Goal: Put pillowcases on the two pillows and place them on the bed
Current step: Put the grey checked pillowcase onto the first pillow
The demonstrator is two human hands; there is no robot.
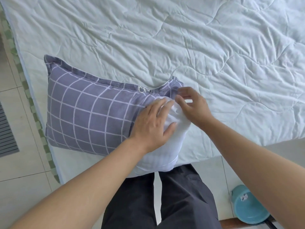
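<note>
A white pillow (pixel 171 146) lies on the near edge of the bed (pixel 181 38), most of it inside a purple pillowcase (pixel 85 113) with a white grid. The pillow's right end sticks out of the case's open end. My left hand (pixel 151 124) presses flat on that bare white end, fingers straight. Just to the right, my right hand (pixel 193 104) has its fingers curled at the case's open edge (pixel 173 88); whether it pinches the cloth is unclear. No second pillow is in view.
A pale green quilted cover spreads over the bed. A tiled floor (pixel 18 162) runs along the left with a dark striped mat (pixel 6 133). A blue bucket (pixel 249 205) stands on the floor at lower right. My dark trouser legs stand against the bed edge.
</note>
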